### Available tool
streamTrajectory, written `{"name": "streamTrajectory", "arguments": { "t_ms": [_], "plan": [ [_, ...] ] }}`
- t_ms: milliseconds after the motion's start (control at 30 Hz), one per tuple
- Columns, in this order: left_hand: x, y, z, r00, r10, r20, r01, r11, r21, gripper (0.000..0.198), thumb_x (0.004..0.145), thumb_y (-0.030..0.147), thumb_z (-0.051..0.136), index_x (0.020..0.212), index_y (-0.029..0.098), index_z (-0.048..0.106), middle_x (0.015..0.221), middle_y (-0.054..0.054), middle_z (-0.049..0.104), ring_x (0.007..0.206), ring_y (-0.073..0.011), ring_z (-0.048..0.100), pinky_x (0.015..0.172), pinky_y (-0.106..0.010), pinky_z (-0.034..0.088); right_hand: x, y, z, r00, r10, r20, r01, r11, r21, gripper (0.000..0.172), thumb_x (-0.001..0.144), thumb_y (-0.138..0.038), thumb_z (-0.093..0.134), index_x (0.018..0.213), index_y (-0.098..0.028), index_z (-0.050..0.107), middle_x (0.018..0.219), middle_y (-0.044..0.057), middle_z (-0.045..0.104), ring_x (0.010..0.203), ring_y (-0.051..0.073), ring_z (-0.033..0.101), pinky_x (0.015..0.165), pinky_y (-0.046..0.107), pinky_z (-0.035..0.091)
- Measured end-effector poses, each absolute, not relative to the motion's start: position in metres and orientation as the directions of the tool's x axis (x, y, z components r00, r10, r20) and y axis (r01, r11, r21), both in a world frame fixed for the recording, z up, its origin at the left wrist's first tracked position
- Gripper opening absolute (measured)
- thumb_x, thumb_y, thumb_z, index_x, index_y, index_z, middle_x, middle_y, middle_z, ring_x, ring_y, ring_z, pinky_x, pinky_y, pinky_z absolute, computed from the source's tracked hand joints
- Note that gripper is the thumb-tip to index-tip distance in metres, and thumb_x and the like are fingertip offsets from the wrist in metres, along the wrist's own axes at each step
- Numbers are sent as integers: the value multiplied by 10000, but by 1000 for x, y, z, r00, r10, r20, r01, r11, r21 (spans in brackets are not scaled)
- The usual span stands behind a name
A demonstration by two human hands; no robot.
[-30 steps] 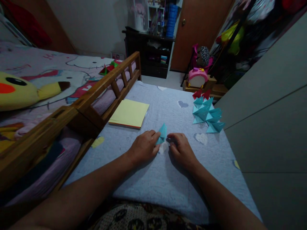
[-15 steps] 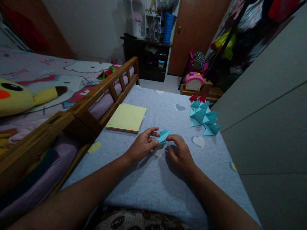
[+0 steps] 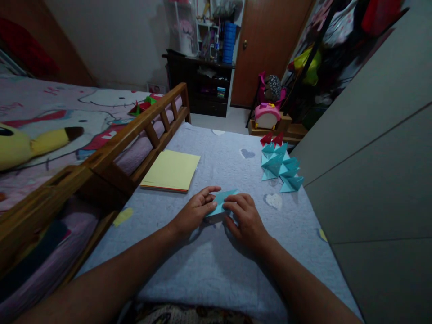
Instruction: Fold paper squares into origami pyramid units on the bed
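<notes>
The folded blue paper (image 3: 221, 201) lay flat on the pale blue mattress (image 3: 209, 265), just right of and nearer than the stack of yellow paper (image 3: 170, 170), pinned under the fingers of both hands. A second earlier it had stood upright between the fingertips, and half a second earlier it was tilted and lifted clear of the cover. By this moment it had been brought down and pressed.

The left hand (image 3: 194, 211) was half curled, its forefinger stretched along the paper's far edge and its other fingertips on the left side. Whether its thumb gripped the edge could not be told. The right hand (image 3: 245, 218) lay spread and fairly flat, fingertips bearing down on the paper's right half and closed around nothing. It had moved in toward the left hand, so the two now nearly met over the paper.

Well right of the yellow stack, a pile of folded blue pieces (image 3: 280, 164) sat unmoved, with two red folded pieces (image 3: 272, 139) at its far end. Left of the stack ran a wooden bed rail (image 3: 135, 135), and beyond it were a sheet printed with a cartoon cat (image 3: 101, 101) and a yellow plush toy (image 3: 20, 144). The pink lettering on that sheet was too blurred to read.
</notes>
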State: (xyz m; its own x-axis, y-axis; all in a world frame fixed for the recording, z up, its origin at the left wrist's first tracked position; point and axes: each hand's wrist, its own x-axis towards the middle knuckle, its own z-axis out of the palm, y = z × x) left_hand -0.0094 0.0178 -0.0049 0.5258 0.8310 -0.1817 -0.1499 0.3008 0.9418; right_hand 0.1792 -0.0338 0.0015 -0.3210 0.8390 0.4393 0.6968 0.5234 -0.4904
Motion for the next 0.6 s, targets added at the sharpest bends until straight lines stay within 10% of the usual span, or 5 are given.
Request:
{"name": "streamTrajectory", "arguments": {
  "t_ms": [600],
  "plan": [
    [-12, 19, -9, 609, 766, -206, -165, 377, 912, 601, 765, 194, 650, 1346, 223, 500, 1043, -48, 621, 816, -150, 600, 713, -266, 467, 180, -28, -8, -295, 757, 583, 629, 613, -477, 142, 940, -94, 513, 945, -200, 607, 1046, 112, 664, 976, 232, 583, 845, 409, 536]
  ]
}}
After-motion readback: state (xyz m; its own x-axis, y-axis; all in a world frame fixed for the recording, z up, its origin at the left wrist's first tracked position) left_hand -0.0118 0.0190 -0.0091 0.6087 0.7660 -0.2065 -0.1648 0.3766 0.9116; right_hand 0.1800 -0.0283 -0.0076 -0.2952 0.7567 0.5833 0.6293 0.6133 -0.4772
